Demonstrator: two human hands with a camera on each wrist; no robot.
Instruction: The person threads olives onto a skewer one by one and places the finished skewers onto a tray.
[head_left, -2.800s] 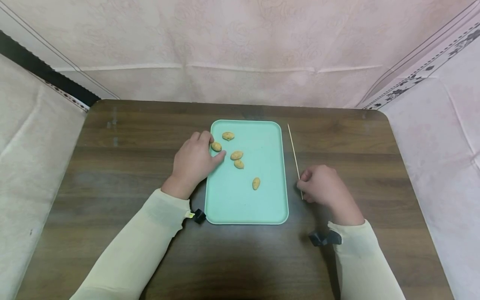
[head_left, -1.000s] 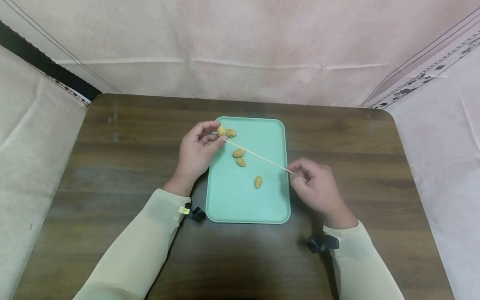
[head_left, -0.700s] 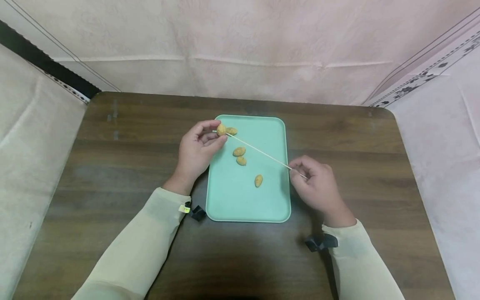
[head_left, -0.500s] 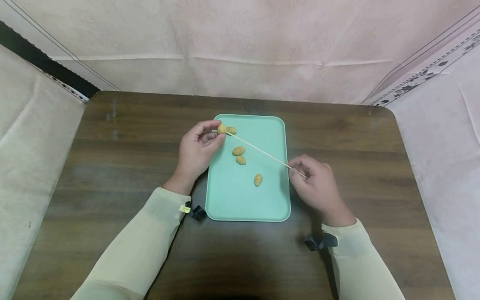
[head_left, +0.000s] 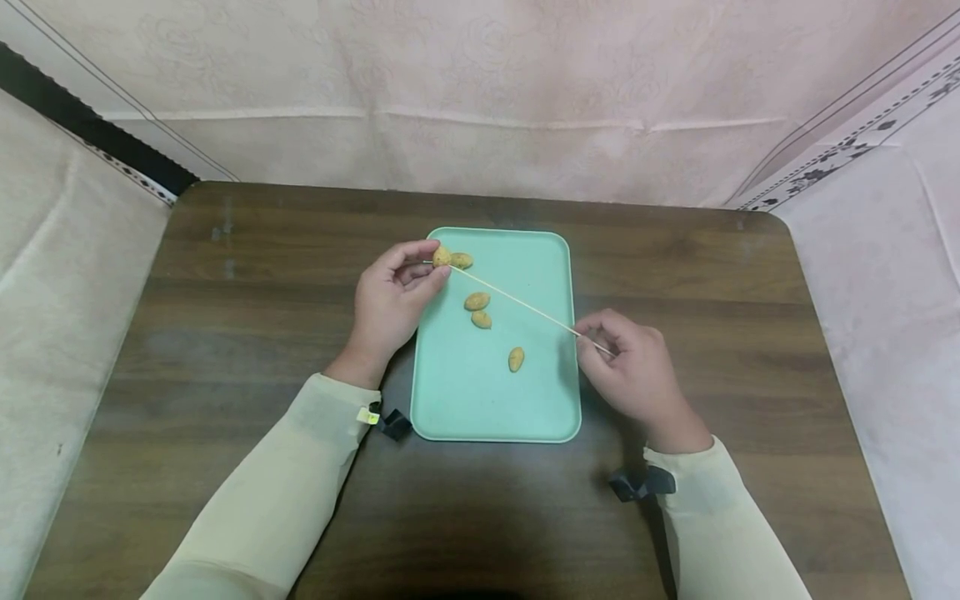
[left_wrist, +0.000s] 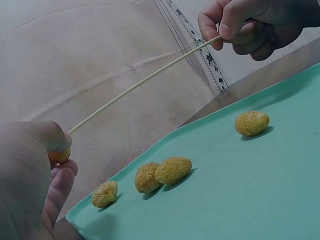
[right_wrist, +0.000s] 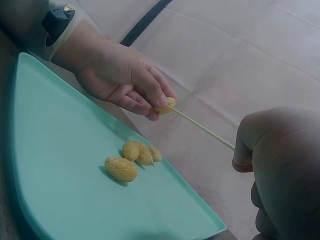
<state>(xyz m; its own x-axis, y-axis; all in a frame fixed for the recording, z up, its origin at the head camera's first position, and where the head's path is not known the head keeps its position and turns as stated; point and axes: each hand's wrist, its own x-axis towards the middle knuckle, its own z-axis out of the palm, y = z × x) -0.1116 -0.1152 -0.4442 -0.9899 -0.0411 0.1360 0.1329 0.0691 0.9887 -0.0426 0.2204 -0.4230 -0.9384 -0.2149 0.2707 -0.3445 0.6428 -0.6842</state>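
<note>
My left hand [head_left: 388, 307] pinches a small wrinkled yellow-brown oval piece, like a baby potato [head_left: 442, 256], over the tray's far left corner. A thin bamboo skewer [head_left: 513, 298] slants across above the tray, its far end meeting the held piece [right_wrist: 165, 105]. Near its other end, my right hand [head_left: 632, 371] grips the skewer between thumb and fingers, just beyond the tray's right edge. In the left wrist view, fingers cover most of the held piece. Several similar wrinkled pieces [head_left: 477, 301] lie on the mint-green tray [head_left: 480, 400], one [head_left: 516, 359] apart from the others.
The tray rests on a dark wooden table [head_left: 285, 333] with rounded far corners. Pale patterned cloth [head_left: 480, 100] hangs behind the table and at both sides. A black camera mount sits at each wrist, beside the cream sleeves [head_left: 277, 492].
The left hand has lifted one piece off the tray. The right hand has picked up the skewer from the table and brought its end to that piece. The last half second shows barely any motion.
</note>
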